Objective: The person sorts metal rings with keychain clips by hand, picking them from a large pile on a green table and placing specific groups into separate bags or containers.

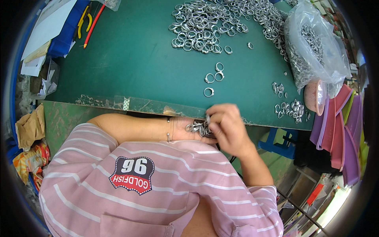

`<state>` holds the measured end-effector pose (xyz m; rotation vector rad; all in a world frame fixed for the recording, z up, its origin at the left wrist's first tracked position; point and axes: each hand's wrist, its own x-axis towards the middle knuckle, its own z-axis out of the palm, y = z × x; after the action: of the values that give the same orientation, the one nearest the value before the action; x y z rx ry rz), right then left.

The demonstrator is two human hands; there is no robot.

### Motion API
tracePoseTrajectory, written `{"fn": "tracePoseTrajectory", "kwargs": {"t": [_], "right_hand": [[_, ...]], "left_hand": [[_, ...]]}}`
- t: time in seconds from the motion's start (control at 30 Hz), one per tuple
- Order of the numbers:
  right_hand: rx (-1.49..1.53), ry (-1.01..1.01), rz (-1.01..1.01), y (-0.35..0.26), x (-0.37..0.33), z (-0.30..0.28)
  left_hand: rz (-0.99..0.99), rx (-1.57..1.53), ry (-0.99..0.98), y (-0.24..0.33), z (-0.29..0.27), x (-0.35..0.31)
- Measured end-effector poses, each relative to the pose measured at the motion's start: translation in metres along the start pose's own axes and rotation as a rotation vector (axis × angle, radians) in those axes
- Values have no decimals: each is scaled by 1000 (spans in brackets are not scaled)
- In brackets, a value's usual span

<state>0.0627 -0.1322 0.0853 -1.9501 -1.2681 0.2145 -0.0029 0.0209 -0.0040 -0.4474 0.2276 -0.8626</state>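
Note:
At the near table edge my left hand lies palm up, cupped under a small heap of silver metal rings. Over it comes my right hand, slightly smeared by motion, its thumb and fingers pinched on a ring at the edge of that heap. Part of the left hand's fingers is hidden behind the right. Just beyond, on the green table, several single rings lie in a loose line. A large pile of similar rings spreads across the far side.
At the right a clear plastic bag of rings stands beside a pink cup. Small groups of metal pieces lie near it. Yellow-handled pliers and a red pen-like tool are far left. A blue stool stands below.

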Motion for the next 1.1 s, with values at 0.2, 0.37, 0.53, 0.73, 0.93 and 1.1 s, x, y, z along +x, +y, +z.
{"fn": "tracePoseTrajectory", "kwargs": {"t": [0.2, 0.37, 0.53, 0.73, 0.93, 1.1], "right_hand": [[273, 124, 94, -13, -13, -1], [422, 677, 308, 25, -10, -20], [213, 789, 345, 50, -5, -7], [74, 780, 325, 42, -7, -12], [53, 772, 261, 43, -6, -15], [131, 824, 293, 50, -10, -9]], "left_hand": [[-11, 68, 166, -6, -7, -8], [-192, 187, 296, -18, 31, -9], [10, 232, 190, -10, 85, 20], [252, 293, 60, 39, 165, 82], [660, 871, 115, 55, 283, 216], [830, 1928, 436, 71, 305, 257]]}}
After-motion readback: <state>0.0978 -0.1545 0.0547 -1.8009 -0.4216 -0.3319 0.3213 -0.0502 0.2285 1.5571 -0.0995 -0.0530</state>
